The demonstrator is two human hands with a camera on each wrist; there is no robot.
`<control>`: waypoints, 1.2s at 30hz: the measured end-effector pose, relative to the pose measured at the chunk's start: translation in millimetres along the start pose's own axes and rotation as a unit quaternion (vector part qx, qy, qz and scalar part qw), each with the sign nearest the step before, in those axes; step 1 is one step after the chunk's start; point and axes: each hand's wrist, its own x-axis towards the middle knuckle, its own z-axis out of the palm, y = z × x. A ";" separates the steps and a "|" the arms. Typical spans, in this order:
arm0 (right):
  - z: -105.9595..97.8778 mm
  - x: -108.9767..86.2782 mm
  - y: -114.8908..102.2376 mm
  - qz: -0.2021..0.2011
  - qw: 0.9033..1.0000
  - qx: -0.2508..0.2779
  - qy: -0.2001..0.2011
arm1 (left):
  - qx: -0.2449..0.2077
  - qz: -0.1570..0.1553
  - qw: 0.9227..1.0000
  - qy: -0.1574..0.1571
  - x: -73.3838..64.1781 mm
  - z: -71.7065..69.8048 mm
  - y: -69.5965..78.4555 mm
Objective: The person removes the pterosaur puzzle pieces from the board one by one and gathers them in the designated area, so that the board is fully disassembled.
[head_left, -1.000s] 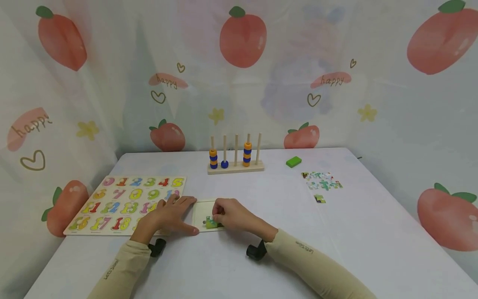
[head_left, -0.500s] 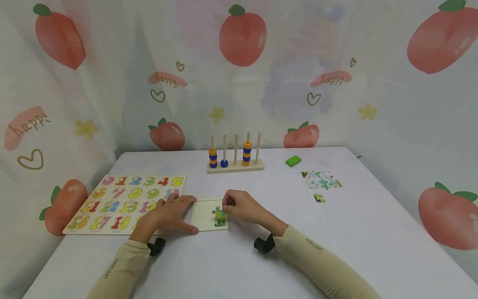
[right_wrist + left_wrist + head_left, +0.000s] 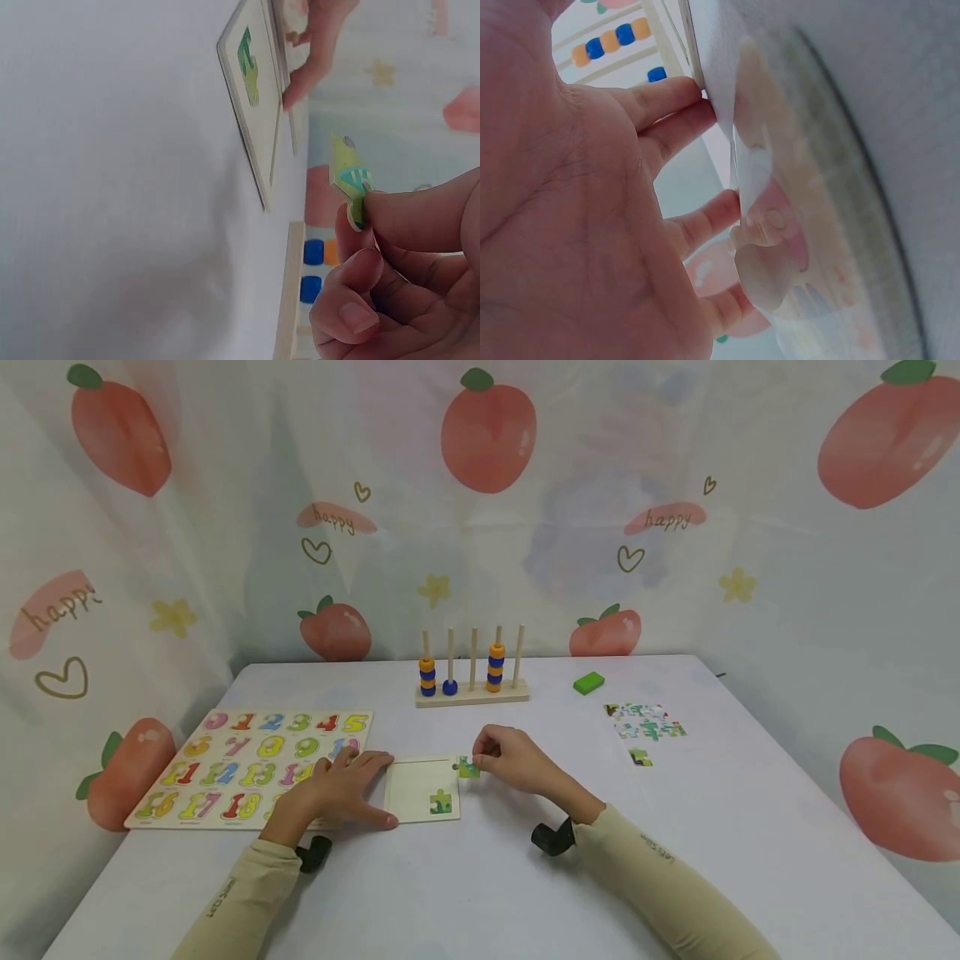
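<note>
A pale square puzzle tray point(image 3: 411, 785) lies at the middle of the table, with one green jigsaw piece point(image 3: 440, 802) in its near right corner. My right hand point(image 3: 517, 760) pinches another green jigsaw piece point(image 3: 468, 767) between thumb and forefinger, just above the tray's far right corner. In the right wrist view this held piece point(image 3: 349, 178) shows yellow-green with a turquoise patch. Fingers spread, my left hand point(image 3: 335, 793) rests along the tray's left edge and over the number board's right side. The left wrist view shows its palm point(image 3: 577, 195) and fingertips touching down.
A number board point(image 3: 247, 768) lies on the left. Behind stands a wooden peg rack point(image 3: 474, 695) with orange and blue beads. Toward the right are a green block point(image 3: 589, 683), a group of jigsaw pieces point(image 3: 647, 723) and one separate piece point(image 3: 641, 757).
My right hand has lifted one jigsaw piece away from the other and moved it right and farther back, to the tray's far right corner. The left hand has stayed in place.
</note>
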 end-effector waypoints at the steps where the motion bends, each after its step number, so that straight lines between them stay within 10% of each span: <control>1: -2.0 -0.7 1.5 0.002 1.000 0.000 0.003 | 0.002 0.000 1.000 -0.002 -0.8 -1.2 0.8; 36: -63.4 -32.2 47.7 0.049 0.997 -0.015 0.063 | 0.003 -0.002 1.000 -0.003 0.3 -0.4 0.6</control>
